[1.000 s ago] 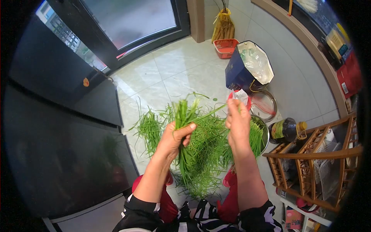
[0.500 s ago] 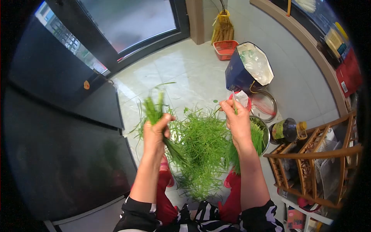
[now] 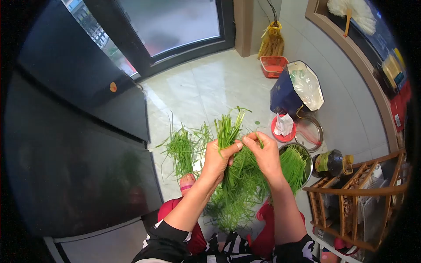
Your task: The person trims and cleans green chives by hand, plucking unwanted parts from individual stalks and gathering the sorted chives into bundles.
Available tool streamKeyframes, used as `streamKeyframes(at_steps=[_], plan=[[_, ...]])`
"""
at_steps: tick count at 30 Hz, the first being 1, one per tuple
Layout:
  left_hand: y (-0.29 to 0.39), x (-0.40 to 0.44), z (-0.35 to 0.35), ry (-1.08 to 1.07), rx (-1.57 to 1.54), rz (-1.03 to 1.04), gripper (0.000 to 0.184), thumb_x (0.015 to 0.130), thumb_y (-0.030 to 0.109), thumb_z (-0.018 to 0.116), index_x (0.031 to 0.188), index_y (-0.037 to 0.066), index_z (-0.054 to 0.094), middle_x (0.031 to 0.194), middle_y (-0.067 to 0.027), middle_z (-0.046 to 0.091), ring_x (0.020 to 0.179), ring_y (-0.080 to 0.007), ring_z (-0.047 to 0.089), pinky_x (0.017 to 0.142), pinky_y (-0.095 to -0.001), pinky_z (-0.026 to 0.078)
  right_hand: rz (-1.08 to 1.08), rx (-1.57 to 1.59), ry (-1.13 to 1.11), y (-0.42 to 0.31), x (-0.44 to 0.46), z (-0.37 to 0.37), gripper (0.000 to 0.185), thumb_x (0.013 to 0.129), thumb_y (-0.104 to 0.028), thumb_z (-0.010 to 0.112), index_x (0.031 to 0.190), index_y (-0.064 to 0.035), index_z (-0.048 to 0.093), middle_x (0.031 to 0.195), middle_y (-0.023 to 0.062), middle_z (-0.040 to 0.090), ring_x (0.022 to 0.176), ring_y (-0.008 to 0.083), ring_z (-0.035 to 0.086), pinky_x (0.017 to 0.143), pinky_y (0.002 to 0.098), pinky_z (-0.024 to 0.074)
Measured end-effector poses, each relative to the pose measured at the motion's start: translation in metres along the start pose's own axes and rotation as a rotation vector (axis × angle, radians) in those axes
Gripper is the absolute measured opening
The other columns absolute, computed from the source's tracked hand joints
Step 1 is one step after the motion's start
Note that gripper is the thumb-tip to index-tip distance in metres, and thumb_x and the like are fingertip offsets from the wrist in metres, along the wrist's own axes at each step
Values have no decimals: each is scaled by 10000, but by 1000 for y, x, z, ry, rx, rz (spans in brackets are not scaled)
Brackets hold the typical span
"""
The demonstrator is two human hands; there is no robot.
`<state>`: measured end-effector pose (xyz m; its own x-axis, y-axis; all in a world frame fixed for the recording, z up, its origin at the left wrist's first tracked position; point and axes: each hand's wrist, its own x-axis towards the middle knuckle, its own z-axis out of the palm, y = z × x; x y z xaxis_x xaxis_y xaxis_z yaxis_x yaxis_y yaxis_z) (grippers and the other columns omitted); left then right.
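Observation:
My left hand (image 3: 218, 160) is closed round a bunch of green stalks (image 3: 228, 130), their cut ends pointing up and the leaves hanging below. Close on its right, my right hand (image 3: 265, 157) pinches a thin green blade between thumb and forefinger, near my left thumb. Beneath both hands a loose heap of green leaves (image 3: 239, 197) spreads over the floor between my feet. Left of it lies a smaller pile of stalks (image 3: 180, 151). Neatly lined-up greens (image 3: 293, 166) fill a metal bowl (image 3: 310, 168) at the right.
Beyond the bowl are a red dish with white paper (image 3: 284, 126), a round metal lid (image 3: 316, 135), a blue bag (image 3: 283, 95) and a red basket (image 3: 272, 65). An oil bottle (image 3: 329, 163) and wooden rack (image 3: 351, 191) stand right. A black cabinet (image 3: 79, 149) is left.
The view has shifted, so the surroundings appear farther right and lower. My left hand has brought the bunch back toward my right hand, and the two are now close together.

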<state>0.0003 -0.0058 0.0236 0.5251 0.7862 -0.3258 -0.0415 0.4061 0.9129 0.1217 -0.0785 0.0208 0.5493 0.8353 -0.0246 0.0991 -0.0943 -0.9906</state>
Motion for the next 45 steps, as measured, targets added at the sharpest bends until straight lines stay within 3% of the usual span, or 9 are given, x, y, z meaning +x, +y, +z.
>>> streamKeyframes(at_steps=[6, 12, 16, 25, 27, 34, 40, 42, 45], plan=[[-3, 2, -3, -29, -50, 4, 130, 785, 128, 675, 826, 39, 590, 666, -5, 560, 473, -76, 450, 431, -225, 339, 51, -86, -10, -7, -3, 0, 222, 832, -197, 654, 874, 20, 630, 742, 31, 617, 688, 81, 512, 630, 257, 427], [-7, 6, -7, -48, 218, 93, 115, 802, 131, 659, 826, 45, 587, 617, 24, 506, 474, -60, 422, 424, -217, 327, 24, -164, -76, 5, -2, -7, 251, 832, -226, 643, 843, 24, 623, 688, 76, 593, 663, 97, 507, 616, 280, 425], [-3, 6, -8, -80, 229, 66, 119, 794, 130, 672, 828, 47, 593, 616, 29, 512, 475, -51, 412, 420, -215, 313, 8, -164, -103, 5, -2, -10, 257, 843, -232, 627, 846, 25, 618, 686, 87, 591, 664, 97, 510, 621, 279, 427], [2, 6, -9, -157, 272, 95, 129, 786, 145, 689, 834, 51, 616, 626, 32, 526, 468, -46, 409, 413, -210, 303, 64, -17, -122, 11, -1, -9, 226, 853, -190, 622, 914, 27, 616, 764, 40, 625, 724, 90, 548, 664, 253, 442], [1, 7, -13, -145, 173, 0, 143, 783, 161, 693, 833, 51, 617, 631, 29, 535, 467, -47, 416, 410, -208, 308, 100, 132, -180, 9, -1, -10, 224, 853, -187, 624, 924, 25, 621, 788, 30, 629, 736, 83, 551, 675, 245, 442], [0, 9, -13, -118, 155, -3, 100, 797, 129, 667, 819, 45, 618, 643, 18, 559, 442, -38, 405, 394, -205, 296, 118, 65, -206, 13, -1, -11, 227, 830, -181, 641, 934, 20, 633, 787, 28, 631, 737, 76, 551, 668, 236, 437], [0, 9, -13, -104, 296, 104, 106, 801, 99, 653, 865, 20, 624, 669, 31, 571, 560, -32, 461, 498, -211, 366, 156, 3, -209, 3, -3, -13, 222, 823, -201, 636, 863, 17, 642, 747, 22, 629, 721, 74, 545, 657, 238, 432], [-3, 10, -14, -85, 323, 116, 122, 805, 102, 657, 880, 12, 622, 670, 37, 571, 602, -35, 487, 527, -207, 382, 193, -157, -266, -1, -2, -15, 249, 834, -231, 618, 823, 17, 636, 747, 14, 630, 678, 81, 545, 623, 240, 429], [-12, 16, -16, 17, 325, 193, 103, 810, 108, 659, 861, 28, 617, 644, 36, 548, 547, -39, 460, 486, -214, 364, 63, -38, -298, 9, -2, -10, 258, 840, -255, 605, 786, -3, 610, 656, -5, 574, 563, 58, 482, 528, 219, 376]])
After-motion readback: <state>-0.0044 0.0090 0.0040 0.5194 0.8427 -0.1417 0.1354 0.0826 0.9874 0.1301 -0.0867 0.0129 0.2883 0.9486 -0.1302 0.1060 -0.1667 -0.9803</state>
